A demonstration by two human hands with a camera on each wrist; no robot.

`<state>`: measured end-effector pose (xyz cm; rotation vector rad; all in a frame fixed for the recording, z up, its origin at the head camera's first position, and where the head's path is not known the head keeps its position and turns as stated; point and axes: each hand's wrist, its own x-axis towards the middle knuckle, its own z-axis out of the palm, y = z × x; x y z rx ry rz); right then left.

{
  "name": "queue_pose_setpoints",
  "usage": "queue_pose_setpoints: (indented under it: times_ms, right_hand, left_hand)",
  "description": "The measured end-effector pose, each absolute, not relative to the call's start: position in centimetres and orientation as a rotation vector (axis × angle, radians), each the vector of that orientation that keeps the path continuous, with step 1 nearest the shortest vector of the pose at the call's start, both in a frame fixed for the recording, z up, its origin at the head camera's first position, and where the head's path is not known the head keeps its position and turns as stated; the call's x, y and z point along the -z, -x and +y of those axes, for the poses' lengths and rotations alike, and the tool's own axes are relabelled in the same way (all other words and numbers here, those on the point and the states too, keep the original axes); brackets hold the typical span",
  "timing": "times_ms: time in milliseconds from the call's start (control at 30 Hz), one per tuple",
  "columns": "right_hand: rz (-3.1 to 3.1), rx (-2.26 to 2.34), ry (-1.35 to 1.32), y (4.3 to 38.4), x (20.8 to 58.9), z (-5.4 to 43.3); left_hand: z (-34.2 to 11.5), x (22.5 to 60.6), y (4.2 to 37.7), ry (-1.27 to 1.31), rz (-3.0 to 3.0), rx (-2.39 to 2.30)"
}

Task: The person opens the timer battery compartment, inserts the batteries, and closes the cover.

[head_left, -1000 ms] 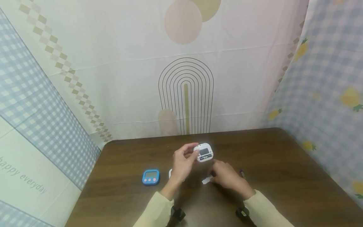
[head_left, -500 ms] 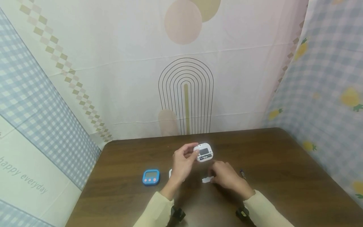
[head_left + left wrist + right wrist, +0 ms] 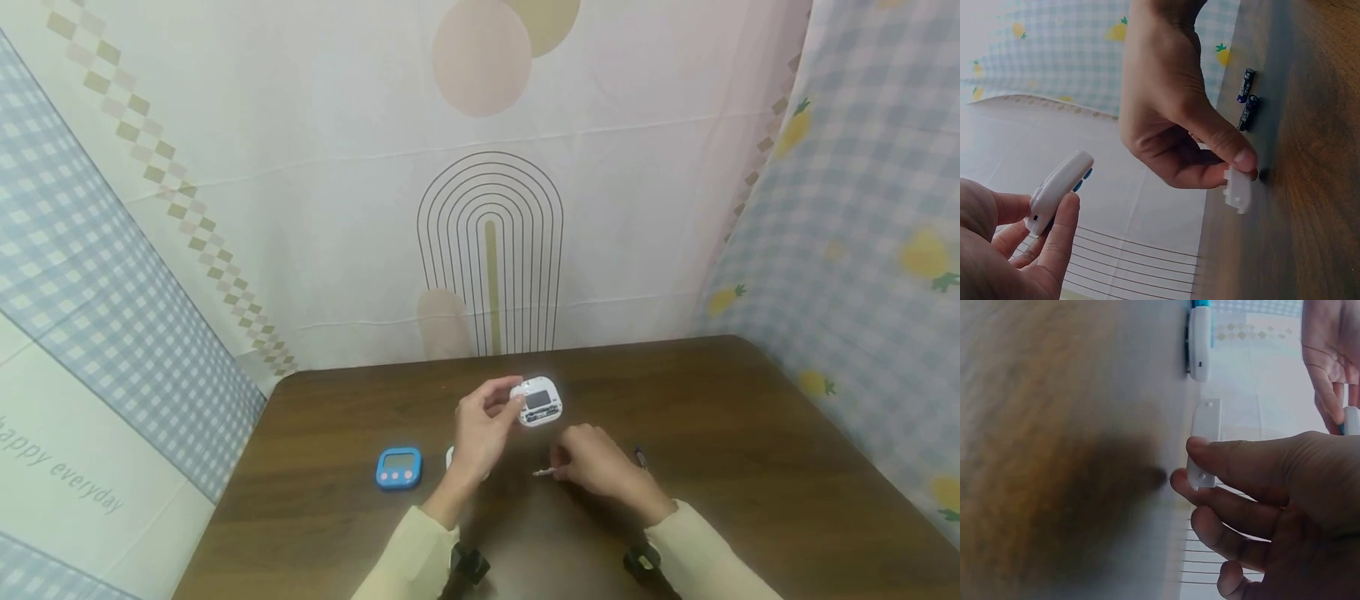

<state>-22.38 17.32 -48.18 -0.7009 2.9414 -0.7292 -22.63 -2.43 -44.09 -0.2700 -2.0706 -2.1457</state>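
Note:
In the head view my left hand (image 3: 480, 433) holds up a white digital timer (image 3: 537, 401) by its left edge, thumb against the back. That back faces me, its battery compartment uncovered. The left wrist view shows the same timer edge-on, with blue buttons on its far face. My right hand (image 3: 597, 461), lower and to the right, pinches a small white battery cover (image 3: 1207, 422) between thumb and index finger. The cover is close over the table, apart from the timer. Beyond the right hand lie two dark blue batteries (image 3: 1247, 107).
A blue timer (image 3: 399, 468) with pink buttons lies on the brown wooden table (image 3: 315, 533) at the left. Another white timer (image 3: 450, 457) sits mostly hidden behind my left wrist. Patterned curtains (image 3: 360, 250) hang behind and along both sides.
The battery cover has turned in my right fingers, from showing its broad face to nearly edge-on in the head view. My left hand and the timer it holds have stayed nearly still.

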Motion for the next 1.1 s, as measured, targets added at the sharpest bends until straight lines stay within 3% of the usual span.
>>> queue_pose_setpoints:
  times_ms: [467,1100]
  right_hand:
    - [2.784,1.066,0.825,23.4,47.9,18.1]
    - [2.59,1.464,0.658,23.3,46.0,18.2]
  left_hand:
    - [-2.5,44.4,22.8,0.281,-2.061,2.158]
    - [-2.8,44.3,23.1,0.273,-2.073,2.125]
